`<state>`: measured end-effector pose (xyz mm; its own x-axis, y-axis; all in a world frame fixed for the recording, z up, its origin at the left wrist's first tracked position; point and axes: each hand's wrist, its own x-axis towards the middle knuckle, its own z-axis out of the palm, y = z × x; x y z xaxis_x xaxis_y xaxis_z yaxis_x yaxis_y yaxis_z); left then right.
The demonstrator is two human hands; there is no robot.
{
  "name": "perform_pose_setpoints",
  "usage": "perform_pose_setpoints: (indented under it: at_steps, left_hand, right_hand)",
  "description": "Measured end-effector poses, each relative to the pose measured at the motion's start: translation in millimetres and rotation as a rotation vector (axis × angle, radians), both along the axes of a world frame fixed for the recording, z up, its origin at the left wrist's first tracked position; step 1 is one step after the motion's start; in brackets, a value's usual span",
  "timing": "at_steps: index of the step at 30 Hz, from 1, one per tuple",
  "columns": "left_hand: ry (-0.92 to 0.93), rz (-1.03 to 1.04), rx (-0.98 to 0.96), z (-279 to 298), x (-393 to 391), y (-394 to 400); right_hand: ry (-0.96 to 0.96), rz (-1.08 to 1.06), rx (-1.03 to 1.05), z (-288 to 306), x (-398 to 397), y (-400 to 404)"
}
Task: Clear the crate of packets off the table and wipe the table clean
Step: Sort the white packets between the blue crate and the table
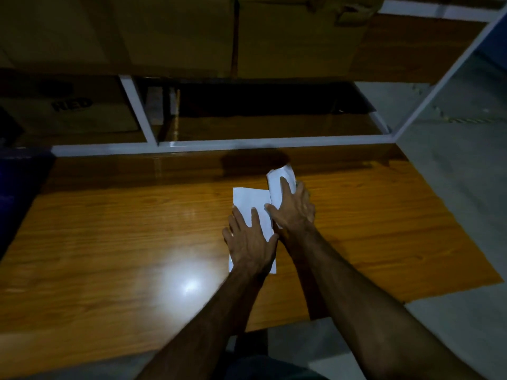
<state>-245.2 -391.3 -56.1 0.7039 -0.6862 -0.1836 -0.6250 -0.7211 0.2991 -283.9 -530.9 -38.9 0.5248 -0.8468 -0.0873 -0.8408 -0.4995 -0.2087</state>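
A white sheet of cloth or paper lies on the glossy wooden table, right of the middle. My left hand presses flat on its near part, fingers spread. My right hand rests on the sheet's far right part, which is lifted and turned at an angle, and seems to hold it there. No crate of packets is in view.
Behind the table stands a white-framed rack with large cardboard boxes above and a box marked RED at the lower left. A dark blue object sits at the table's left edge. Grey floor lies to the right.
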Motion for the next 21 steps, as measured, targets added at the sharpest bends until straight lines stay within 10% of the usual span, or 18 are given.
perform_pose_setpoints:
  at_steps: [21]
  left_hand:
    - [0.182, 0.268, -0.192, 24.4, 0.7, 18.8]
  right_hand:
    - [-0.101, -0.010, -0.034, -16.9, -37.4, -12.4]
